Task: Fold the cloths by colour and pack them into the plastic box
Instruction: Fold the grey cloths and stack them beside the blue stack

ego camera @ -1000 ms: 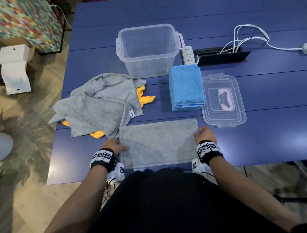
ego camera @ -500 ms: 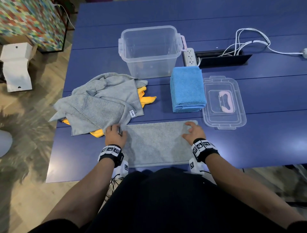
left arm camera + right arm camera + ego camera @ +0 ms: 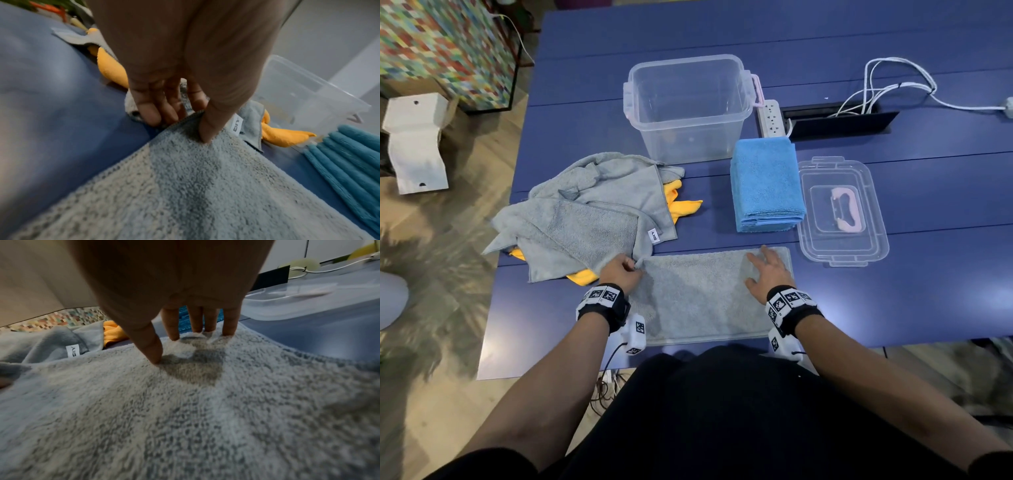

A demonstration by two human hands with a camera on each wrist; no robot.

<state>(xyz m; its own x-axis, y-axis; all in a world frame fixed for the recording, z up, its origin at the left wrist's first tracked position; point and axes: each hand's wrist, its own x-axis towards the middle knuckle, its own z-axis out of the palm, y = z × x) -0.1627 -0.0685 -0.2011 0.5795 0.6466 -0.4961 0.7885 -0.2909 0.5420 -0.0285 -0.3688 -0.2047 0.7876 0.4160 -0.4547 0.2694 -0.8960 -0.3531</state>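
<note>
The grey cloth [image 3: 705,294] I am working on lies flat on the blue table [image 3: 893,291], folded into a long rectangle along the near edge, directly in front of me. My left hand [image 3: 619,272] is at its far left corner: in the left wrist view my thumb [image 3: 211,126] presses on top of the corner while my fingers [image 3: 148,112] curl under the hem, so I am pinching that corner. My right hand [image 3: 768,274] rests on the cloth near its far right corner, fingers spread and straight; the right wrist view shows the fingertips [image 3: 154,353] pressing into the pile, gripping nothing.

Just left of the cloth, touching its far left corner, sits an unfolded heap of grey cloths [image 3: 592,219] with orange cloths [image 3: 681,205] showing beneath it at the near and right edges. A white label [image 3: 653,235] hangs from one grey cloth. Beyond my right hand, a stack of folded blue cloths [image 3: 767,185] lies apart from the grey cloth. The clear plastic box [image 3: 688,109] stands open behind the heap and the blue stack. Its lid [image 3: 842,212], with a pink handle, lies flat just right of the blue stack. A white power strip [image 3: 772,118] lies beside the box, with white cables [image 3: 887,85] farther right.
</note>
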